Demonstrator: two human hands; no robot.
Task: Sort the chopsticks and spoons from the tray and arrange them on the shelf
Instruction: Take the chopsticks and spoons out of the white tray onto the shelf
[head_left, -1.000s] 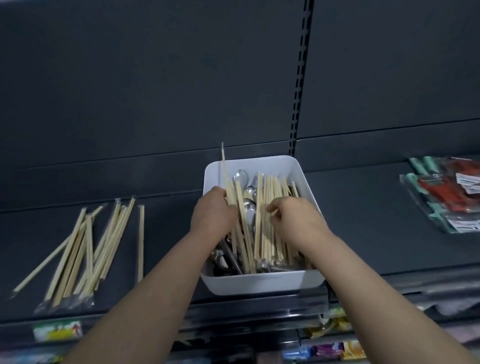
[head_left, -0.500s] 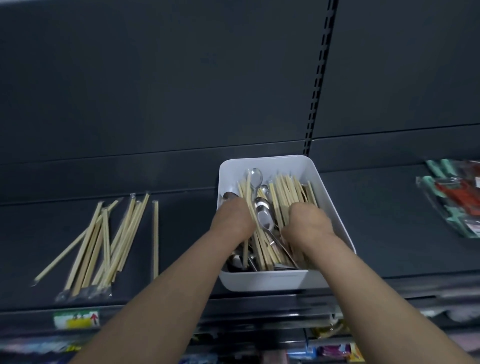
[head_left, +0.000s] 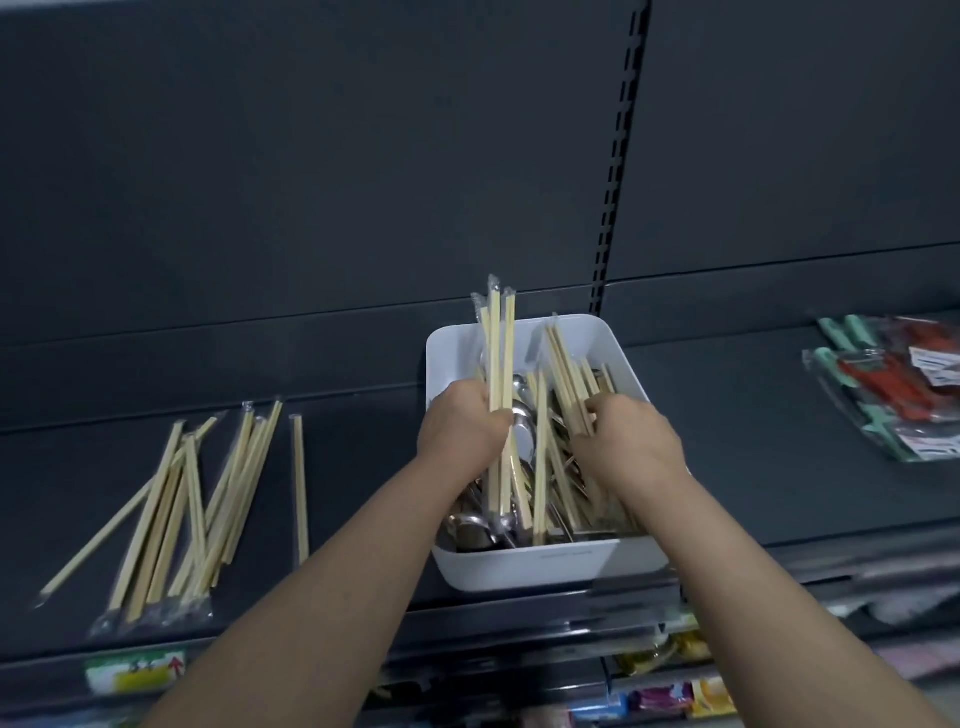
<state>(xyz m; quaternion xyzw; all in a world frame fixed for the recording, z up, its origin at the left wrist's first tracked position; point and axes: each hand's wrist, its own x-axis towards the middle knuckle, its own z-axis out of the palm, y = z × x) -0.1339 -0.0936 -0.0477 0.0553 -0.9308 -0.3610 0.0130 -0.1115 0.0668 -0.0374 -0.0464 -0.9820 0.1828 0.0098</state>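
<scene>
A white tray (head_left: 550, 569) stands on the dark shelf (head_left: 363, 467), holding wrapped wooden chopsticks and metal spoons (head_left: 522, 436). My left hand (head_left: 462, 426) grips a bundle of wrapped chopsticks (head_left: 497, 353) that stick up past the tray's far rim. Over the tray's right half, my right hand (head_left: 628, 441) grips several more chopsticks (head_left: 569, 379). A loose pile of wrapped chopsticks (head_left: 192, 509) lies on the shelf to the left of the tray.
Packets of red and green utensils (head_left: 893, 389) lie at the shelf's right end. The shelf's back panel rises behind, with a slotted upright (head_left: 613, 171). Price labels (head_left: 135, 673) and a lower shelf with coloured goods (head_left: 670, 696) sit below the front edge.
Both hands were buried among the tray's contents; now my left hand has lifted a bundle of chopsticks upright and my right hand has raised another group.
</scene>
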